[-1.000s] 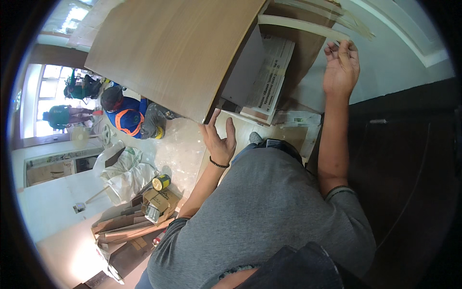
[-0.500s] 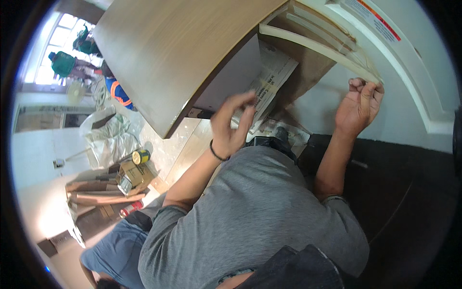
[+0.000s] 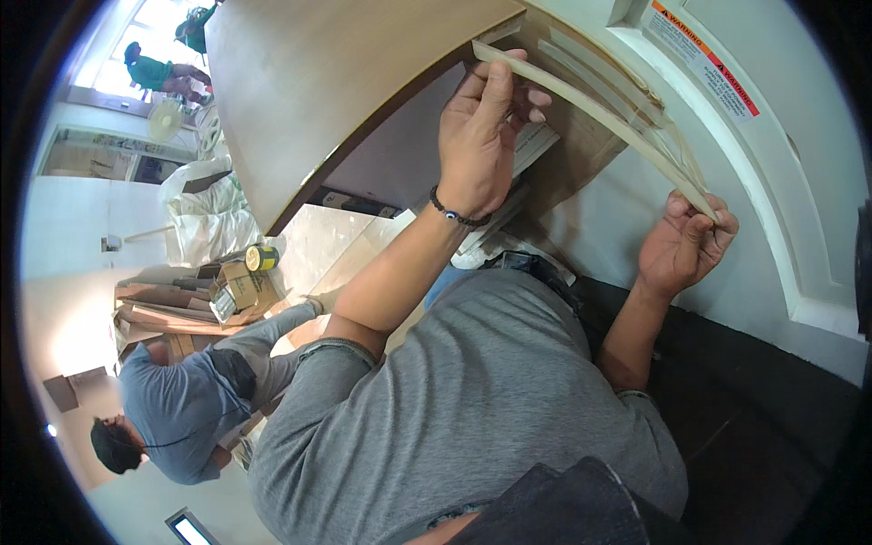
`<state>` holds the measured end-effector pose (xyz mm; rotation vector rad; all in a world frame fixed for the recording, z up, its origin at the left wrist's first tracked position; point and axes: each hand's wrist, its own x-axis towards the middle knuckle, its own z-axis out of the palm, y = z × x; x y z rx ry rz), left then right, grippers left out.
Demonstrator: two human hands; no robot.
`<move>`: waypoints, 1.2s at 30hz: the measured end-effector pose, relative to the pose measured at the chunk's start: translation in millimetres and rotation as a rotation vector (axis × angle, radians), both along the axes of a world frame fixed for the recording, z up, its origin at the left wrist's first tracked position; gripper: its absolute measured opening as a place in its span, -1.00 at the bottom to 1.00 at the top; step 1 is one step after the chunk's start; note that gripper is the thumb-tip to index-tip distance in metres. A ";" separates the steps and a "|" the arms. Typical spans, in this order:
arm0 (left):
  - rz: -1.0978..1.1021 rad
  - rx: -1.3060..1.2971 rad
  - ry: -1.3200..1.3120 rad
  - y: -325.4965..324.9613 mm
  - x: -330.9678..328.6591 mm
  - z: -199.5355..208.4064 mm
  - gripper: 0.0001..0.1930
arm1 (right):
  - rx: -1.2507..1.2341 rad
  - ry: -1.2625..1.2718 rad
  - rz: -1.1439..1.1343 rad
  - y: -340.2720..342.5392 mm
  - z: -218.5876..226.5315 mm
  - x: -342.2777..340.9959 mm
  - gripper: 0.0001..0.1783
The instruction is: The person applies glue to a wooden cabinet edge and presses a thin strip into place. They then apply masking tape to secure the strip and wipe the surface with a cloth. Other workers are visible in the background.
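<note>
A thin, pale wooden strip [image 3: 604, 113] slants across the upper middle of the head view, held near both ends. My left hand [image 3: 477, 150], with a dark beaded bracelet on its wrist, pinches the strip's left end between thumb and fingers. Lower on the right, the fingertips of my right hand [image 3: 683, 247] close on the other end. Just left of the strip stands a large wood-faced panel [image 3: 363, 82]. Brown paper [image 3: 581, 163] lies behind and under the strip, and my left hand partly hides the panel's inner side.
A white frame [image 3: 772, 182] with a warning label [image 3: 704, 59] curves along the right. A co-worker in a blue-grey shirt [image 3: 173, 409] bends at the lower left, near a cardboard box [image 3: 247, 286] and a yellow can [image 3: 262, 258]. A dark surface [image 3: 754, 391] lies at right.
My left hand has risen and taken hold of the strip's left end. My right hand, still gripping the strip, has moved slightly down. The co-worker at left shows more fully.
</note>
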<state>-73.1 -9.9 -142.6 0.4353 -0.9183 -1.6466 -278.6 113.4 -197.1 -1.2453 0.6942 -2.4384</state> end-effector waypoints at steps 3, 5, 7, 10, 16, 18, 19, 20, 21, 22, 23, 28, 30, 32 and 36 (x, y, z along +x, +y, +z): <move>0.005 -0.010 0.049 -5.0 -8.3 -4.0 -0.68 | 0.019 0.004 0.017 0.2 -5.8 -6.6 -0.82; 0.011 0.002 0.085 -5.7 -14.0 -5.4 -0.72 | 0.029 -0.014 0.034 -1.7 -5.4 -8.2 -0.82; 0.020 0.035 0.112 -7.8 -20.5 -4.5 -0.75 | 0.036 -0.075 0.041 -7.3 -0.6 -1.5 -0.82; 0.066 0.063 0.111 -10.7 -26.2 -7.7 -0.75 | 0.119 -0.015 -0.025 -20.4 4.5 1.9 -0.81; 0.125 0.036 0.059 -11.8 -40.2 -10.9 -0.73 | 0.197 0.059 -0.040 -34.9 23.0 16.3 -0.73; 0.106 -0.010 0.001 -15.3 -46.5 -20.5 -0.75 | 0.240 0.121 -0.091 -37.9 30.0 21.9 -0.71; 0.095 -0.031 -0.028 -16.0 -49.6 -24.5 -0.76 | 0.263 0.152 -0.117 -39.5 33.7 25.0 -0.71; 0.087 -0.032 -0.069 -15.7 -52.0 -27.8 -0.77 | 0.295 0.188 -0.125 -42.8 38.2 29.3 -0.71; 0.081 -0.015 -0.081 -15.1 -53.2 -26.9 -0.77 | 0.327 0.225 -0.141 -47.5 43.5 32.8 -0.71; 0.075 0.001 -0.093 -14.3 -54.4 -25.3 -0.77 | 0.359 0.263 -0.157 -52.2 48.4 35.3 -0.72; 0.068 0.018 -0.105 -13.7 -55.6 -24.7 -0.77 | 0.392 0.346 -0.211 -56.0 52.8 36.4 -0.71; 0.090 -0.022 -0.121 -19.7 -53.8 -37.7 -0.84 | 0.421 0.624 -0.417 -88.9 72.9 47.8 -0.64; 0.066 -0.059 -0.120 -21.1 -52.4 -41.9 -0.82 | 0.407 0.685 -0.445 -101.1 80.7 53.2 -0.66; 0.106 -0.062 -0.145 -17.6 -54.0 -39.4 -0.81 | 0.421 0.688 -0.356 -107.1 92.6 59.1 -0.65; 0.173 -0.140 -0.236 -14.4 -53.4 -41.1 -0.78 | 0.490 0.686 -0.354 -109.6 112.1 75.4 -0.76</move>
